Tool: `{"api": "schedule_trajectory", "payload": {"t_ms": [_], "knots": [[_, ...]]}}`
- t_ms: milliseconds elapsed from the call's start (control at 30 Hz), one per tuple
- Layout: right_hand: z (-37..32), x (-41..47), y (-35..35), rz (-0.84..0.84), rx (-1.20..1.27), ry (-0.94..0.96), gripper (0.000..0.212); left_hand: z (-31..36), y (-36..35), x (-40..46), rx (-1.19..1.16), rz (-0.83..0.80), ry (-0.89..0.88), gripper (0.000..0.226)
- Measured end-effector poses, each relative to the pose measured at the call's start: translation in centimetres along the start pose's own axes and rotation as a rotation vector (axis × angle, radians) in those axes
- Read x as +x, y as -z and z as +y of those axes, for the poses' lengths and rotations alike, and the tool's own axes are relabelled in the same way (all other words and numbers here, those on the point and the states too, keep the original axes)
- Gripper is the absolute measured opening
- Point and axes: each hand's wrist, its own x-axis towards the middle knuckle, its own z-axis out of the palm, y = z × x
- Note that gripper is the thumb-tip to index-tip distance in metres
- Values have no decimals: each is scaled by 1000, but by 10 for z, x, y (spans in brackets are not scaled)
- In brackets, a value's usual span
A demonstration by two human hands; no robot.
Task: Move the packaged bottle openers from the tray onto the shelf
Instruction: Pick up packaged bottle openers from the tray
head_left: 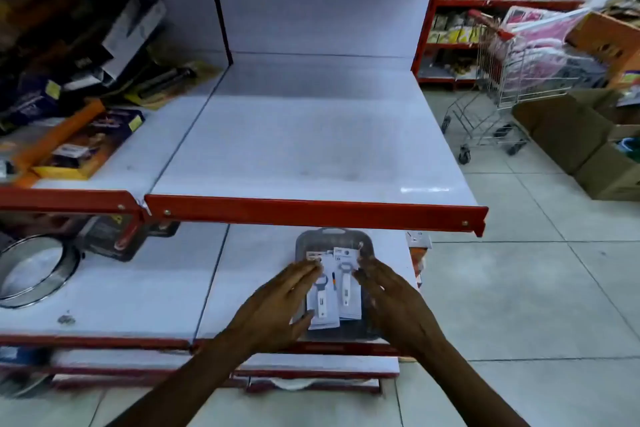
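A dark grey tray (pixel 304 239) lies on the lower white shelf, partly under the red lip of the shelf above. On it lie white packaged bottle openers (pixel 334 284), overlapping one another. My left hand (pixel 277 305) rests at the left edge of the packs, fingers spread and touching them. My right hand (pixel 388 302) is at their right edge, fingers extended along the packs. Whether either hand grips a pack is unclear. The upper shelf (pixel 311 149) is a bare white board with a red front edge.
Boxed goods (pixel 79 146) crowd the upper shelf's left bay. A round metal pan (pixel 34 270) sits on the lower shelf at left. A shopping cart (pixel 498 80) and cardboard boxes (pixel 575 135) stand on the tiled floor at right.
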Motion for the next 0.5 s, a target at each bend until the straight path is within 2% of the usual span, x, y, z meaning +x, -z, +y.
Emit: {"api": "schedule_trajectory", "payload": {"t_ms": [67, 100, 200, 333, 500], "knots": [[7, 17, -18, -238, 112, -131, 89, -13, -14, 22, -59, -269, 106, 92], [14, 28, -30, -323, 80, -132, 94, -21, -23, 37, -20, -354, 119, 99], [30, 66, -48, -506, -21, -103, 118, -33, -40, 78, 44, -500, 149, 121], [41, 100, -63, -614, -168, -7, 138, -50, -67, 108, 119, -590, 143, 138], [34, 104, -72, -696, -321, 23, 131, -59, -85, 120, 136, -604, 149, 151]]}}
